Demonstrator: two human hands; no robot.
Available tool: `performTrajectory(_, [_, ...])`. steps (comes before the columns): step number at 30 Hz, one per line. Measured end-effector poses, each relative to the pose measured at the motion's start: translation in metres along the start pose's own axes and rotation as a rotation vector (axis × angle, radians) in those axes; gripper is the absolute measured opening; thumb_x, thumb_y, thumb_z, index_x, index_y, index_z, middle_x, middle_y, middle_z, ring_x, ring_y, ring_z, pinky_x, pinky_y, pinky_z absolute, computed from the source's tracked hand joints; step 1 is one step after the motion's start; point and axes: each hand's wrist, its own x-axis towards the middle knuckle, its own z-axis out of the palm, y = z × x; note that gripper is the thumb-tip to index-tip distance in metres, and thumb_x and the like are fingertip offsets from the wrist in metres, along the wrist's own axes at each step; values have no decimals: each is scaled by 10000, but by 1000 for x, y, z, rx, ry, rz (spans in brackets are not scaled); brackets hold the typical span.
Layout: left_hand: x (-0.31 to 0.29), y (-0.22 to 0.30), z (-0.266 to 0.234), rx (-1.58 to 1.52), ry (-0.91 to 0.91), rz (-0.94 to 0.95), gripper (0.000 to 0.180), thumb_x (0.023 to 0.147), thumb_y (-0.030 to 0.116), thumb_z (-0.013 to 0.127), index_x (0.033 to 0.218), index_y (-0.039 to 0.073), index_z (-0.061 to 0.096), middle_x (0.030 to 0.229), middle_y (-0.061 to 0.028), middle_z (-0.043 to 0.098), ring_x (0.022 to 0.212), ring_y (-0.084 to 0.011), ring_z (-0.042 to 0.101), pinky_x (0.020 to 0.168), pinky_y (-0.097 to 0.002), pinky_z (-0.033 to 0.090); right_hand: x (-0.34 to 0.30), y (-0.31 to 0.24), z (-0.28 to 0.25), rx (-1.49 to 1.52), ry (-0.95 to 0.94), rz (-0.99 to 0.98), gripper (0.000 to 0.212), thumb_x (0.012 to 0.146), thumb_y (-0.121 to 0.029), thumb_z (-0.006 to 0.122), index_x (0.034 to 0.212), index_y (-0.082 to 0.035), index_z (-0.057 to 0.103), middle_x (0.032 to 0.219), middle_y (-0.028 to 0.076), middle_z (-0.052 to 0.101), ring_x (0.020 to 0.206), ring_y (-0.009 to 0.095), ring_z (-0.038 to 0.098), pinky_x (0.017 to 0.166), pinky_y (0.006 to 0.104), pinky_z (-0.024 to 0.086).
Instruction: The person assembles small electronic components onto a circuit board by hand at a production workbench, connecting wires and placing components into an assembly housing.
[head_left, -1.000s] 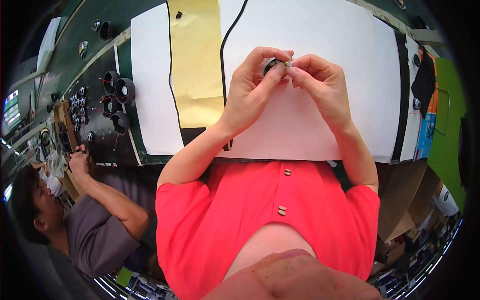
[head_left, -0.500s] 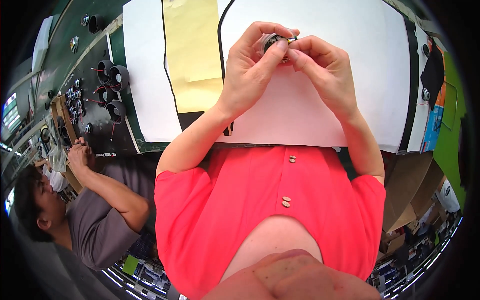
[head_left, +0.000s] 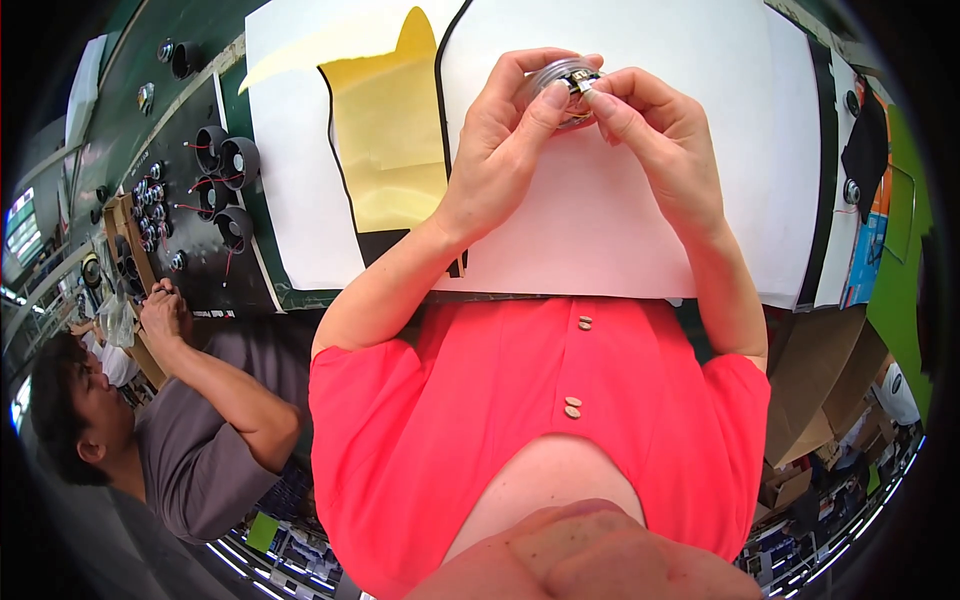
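My left hand [head_left: 510,140] is closed around a small round housing with a clear rim [head_left: 549,73], held above the white sheet [head_left: 600,220]. Dark electronic parts and thin wires show inside it, partly hidden by my fingers. Against the open face of the housing, my right hand [head_left: 650,130] pinches a small whitish piece [head_left: 586,88], which looks like a wire connector. Both thumbs are close together over the housing.
A yellow sheet [head_left: 390,130] on the left has its far end curled up. Further left are several dark cup-shaped shells [head_left: 238,160] with red wires, and small round speaker-like parts [head_left: 150,205]. A co-worker's hand [head_left: 165,315] is at that table's edge. Cardboard [head_left: 825,370] stands at right.
The housing has tilted, so more of its clear rim and inside shows. My right hand has shifted slightly right and the whitish piece is now visible. The yellow sheet's far end has lifted and curled.
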Motion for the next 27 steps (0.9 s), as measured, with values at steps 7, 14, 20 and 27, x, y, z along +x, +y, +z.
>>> performTrajectory(7, [1,-4,0,-18,-22,43,277,1109,134,467,1360,17,477,1391,-156,589,1220,-207,620,1081,-363,524,1,2,-2,107,0,49,157,1016,-148,657,986,-4,712,822,-28,642,752,38,536,684,205,439])
performTrajectory(14, [1,-4,-2,3,-25,61,277,1105,128,480,1361,21,491,1390,-138,593,1219,-185,611,1066,-338,510,1,5,-3,176,-13,90,158,1010,-158,667,976,-11,714,814,-31,634,738,34,520,674,201,425])
performTrajectory(20, [1,-3,-2,74,-40,99,278,1099,128,498,1356,21,499,1396,-142,594,1229,-182,602,1069,-327,497,1,4,-3,197,-14,109,154,1004,-157,672,967,-15,718,803,-31,635,731,35,522,671,201,427])
performTrajectory(27, [-3,-4,-1,125,-36,106,272,1093,116,510,1353,39,516,1412,-128,593,1232,-173,603,1060,-321,502,-4,2,2,175,47,121,157,1010,-154,664,978,-9,717,803,-19,644,729,40,543,670,203,444])
